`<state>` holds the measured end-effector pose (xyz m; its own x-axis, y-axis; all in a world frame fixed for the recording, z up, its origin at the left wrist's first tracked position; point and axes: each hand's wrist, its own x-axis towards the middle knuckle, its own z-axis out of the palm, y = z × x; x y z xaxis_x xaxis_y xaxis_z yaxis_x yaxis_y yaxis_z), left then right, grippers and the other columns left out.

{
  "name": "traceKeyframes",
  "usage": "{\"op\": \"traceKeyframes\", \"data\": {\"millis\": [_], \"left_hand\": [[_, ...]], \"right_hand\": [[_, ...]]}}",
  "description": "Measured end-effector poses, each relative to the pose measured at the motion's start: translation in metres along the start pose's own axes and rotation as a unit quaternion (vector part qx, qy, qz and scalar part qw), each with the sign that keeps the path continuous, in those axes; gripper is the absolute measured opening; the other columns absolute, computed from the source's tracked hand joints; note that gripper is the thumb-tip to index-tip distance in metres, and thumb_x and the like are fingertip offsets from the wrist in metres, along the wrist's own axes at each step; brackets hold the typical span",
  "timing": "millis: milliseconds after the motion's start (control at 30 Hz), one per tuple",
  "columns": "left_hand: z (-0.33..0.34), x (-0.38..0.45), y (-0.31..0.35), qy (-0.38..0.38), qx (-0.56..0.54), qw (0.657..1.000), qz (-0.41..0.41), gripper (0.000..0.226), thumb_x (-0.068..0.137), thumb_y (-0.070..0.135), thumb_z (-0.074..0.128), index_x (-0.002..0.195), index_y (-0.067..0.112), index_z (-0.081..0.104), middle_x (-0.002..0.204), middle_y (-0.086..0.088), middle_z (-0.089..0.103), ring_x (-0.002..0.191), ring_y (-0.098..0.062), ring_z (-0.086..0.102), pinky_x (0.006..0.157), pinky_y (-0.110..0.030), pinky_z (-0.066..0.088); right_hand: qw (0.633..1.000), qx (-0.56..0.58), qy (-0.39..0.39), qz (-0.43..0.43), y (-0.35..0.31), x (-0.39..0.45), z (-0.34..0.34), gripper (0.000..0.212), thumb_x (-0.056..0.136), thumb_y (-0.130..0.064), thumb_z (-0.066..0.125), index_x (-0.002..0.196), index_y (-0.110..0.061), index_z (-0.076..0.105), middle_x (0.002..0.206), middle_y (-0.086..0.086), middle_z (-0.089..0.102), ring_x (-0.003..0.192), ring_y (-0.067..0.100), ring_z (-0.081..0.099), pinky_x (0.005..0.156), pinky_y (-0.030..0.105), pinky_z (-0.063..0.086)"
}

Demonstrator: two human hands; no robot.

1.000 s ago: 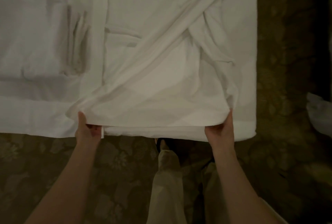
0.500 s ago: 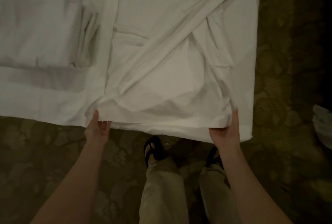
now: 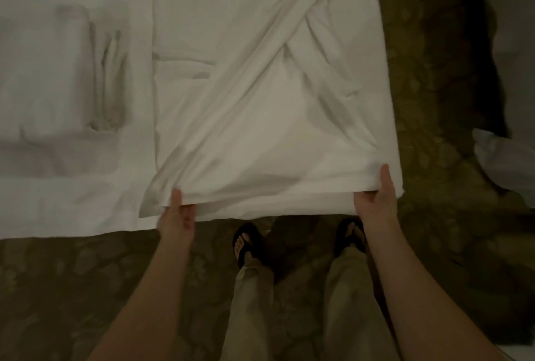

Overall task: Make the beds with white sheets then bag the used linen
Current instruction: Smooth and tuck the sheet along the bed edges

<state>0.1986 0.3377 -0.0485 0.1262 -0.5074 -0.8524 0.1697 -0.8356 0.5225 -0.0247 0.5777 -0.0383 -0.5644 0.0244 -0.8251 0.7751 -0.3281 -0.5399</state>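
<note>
Head view, looking down at the foot of the bed [image 3: 72,210]; we are standing on a patterned carpet [image 3: 58,288], our black sandals [image 3: 249,242] just beside the mattress edge. We are holding the near hem of a white sheet [image 3: 260,129] that is lying rumpled over the bed, a long diagonal fold running across it towards the far right; our left hand [image 3: 176,216] is pinching the hem near its left corner, thumb on top of the cloth and fingers under it; our right hand [image 3: 376,201] is gripping the hem near the bed's right corner in the same way, thumb pointing up along the cloth. The hem is lifting slightly off the bed between the two hands. A folded stack of white linen [image 3: 66,77] is resting on the bed to the left, apart from the sheet. More white fabric [image 3: 503,164] is lying on the carpet at the right edge; we cannot tell what it is.
</note>
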Motion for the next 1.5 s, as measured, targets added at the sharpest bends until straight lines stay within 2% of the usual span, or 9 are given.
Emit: {"op": "traceKeyframes", "data": {"millis": [167,300,500,633,833,1000,1133,1333,1500], "left_hand": [[0.023,-0.031,-0.034,-0.066,-0.055,0.994,-0.061,0.020,0.090,0.030,0.064,0.102,0.015,0.060,0.098,-0.003,0.068,0.082,-0.012,0.069,0.087,-0.029,0.056],[0.069,-0.067,-0.106,-0.122,-0.046,0.984,-0.119,0.043,0.093,0.035,0.061,0.127,0.009,0.054,0.122,-0.005,0.061,0.115,-0.018,0.058,0.090,-0.028,0.051],[0.104,-0.080,-0.134,-0.042,-0.017,0.997,-0.069,0.036,0.091,0.022,0.067,0.122,0.005,0.060,0.117,-0.006,0.065,0.106,-0.016,0.064,0.082,-0.024,0.054],[0.090,-0.072,-0.125,0.014,0.020,0.999,-0.027,0.023,0.088,0.023,0.070,0.106,0.008,0.064,0.099,-0.003,0.067,0.086,-0.013,0.065,0.091,-0.026,0.054],[0.092,-0.083,-0.148,-0.053,0.041,0.995,-0.077,0.018,0.086,0.028,0.072,0.098,0.017,0.064,0.104,-0.001,0.064,0.091,-0.014,0.062,0.090,-0.026,0.049],[0.113,-0.087,-0.158,-0.009,0.010,0.999,-0.052,0.042,0.086,0.017,0.072,0.125,0.007,0.058,0.121,-0.008,0.065,0.105,-0.022,0.064,0.087,-0.033,0.055],[0.105,-0.076,-0.146,0.021,-0.012,0.999,-0.041,0.031,0.089,0.018,0.068,0.118,0.009,0.058,0.126,-0.009,0.063,0.110,-0.022,0.063,0.095,-0.038,0.053],[0.087,-0.065,-0.125,0.060,0.018,0.998,-0.013,0.048,0.089,0.019,0.069,0.131,0.008,0.049,0.113,-0.007,0.063,0.096,-0.018,0.065,0.074,-0.029,0.058],[0.080,-0.062,-0.110,0.051,-0.018,0.998,-0.034,0.039,0.084,0.018,0.074,0.119,0.008,0.059,0.111,-0.008,0.066,0.096,-0.020,0.067,0.065,-0.028,0.059]], "right_hand": [[0.995,0.092,-0.029,0.019,-0.012,0.010,-0.014,0.065,0.082,-0.049,0.069,0.138,-0.024,0.047,0.114,-0.006,0.068,0.104,0.007,0.064,0.092,0.025,0.052],[0.990,0.133,-0.010,0.036,-0.029,0.018,-0.018,0.038,0.088,-0.027,0.068,0.122,-0.013,0.061,0.113,0.008,0.069,0.102,0.020,0.067,0.087,0.033,0.056],[0.988,0.137,0.055,0.033,-0.048,0.041,-0.031,0.039,0.093,-0.033,0.061,0.128,-0.016,0.057,0.126,0.005,0.061,0.104,0.017,0.059,0.094,0.027,0.049],[0.994,0.060,0.039,0.078,-0.037,0.043,-0.014,0.069,0.075,-0.040,0.080,0.134,-0.020,0.050,0.124,0.006,0.060,0.111,0.023,0.057,0.101,0.037,0.047],[0.997,0.043,0.051,0.032,-0.063,0.054,-0.028,0.046,0.083,-0.022,0.074,0.125,-0.009,0.058,0.116,0.008,0.065,0.103,0.021,0.063,0.092,0.036,0.054],[0.996,0.032,0.055,0.061,-0.073,0.069,-0.043,0.039,0.085,-0.018,0.071,0.121,-0.006,0.061,0.118,0.011,0.065,0.104,0.024,0.063,0.087,0.037,0.056],[0.995,0.021,0.009,0.101,-0.055,0.060,-0.049,0.019,0.088,-0.014,0.068,0.106,-0.012,0.063,0.109,0.007,0.068,0.097,0.019,0.065,0.078,0.031,0.056],[0.993,0.050,0.094,0.054,-0.042,0.056,-0.047,0.017,0.086,-0.016,0.071,0.101,-0.012,0.063,0.114,0.009,0.066,0.095,0.016,0.065,0.081,0.030,0.056],[0.993,0.034,0.043,0.106,-0.007,0.031,-0.022,0.041,0.081,-0.018,0.076,0.119,-0.013,0.060,0.112,0.005,0.067,0.104,0.020,0.064,0.083,0.032,0.056]]}}
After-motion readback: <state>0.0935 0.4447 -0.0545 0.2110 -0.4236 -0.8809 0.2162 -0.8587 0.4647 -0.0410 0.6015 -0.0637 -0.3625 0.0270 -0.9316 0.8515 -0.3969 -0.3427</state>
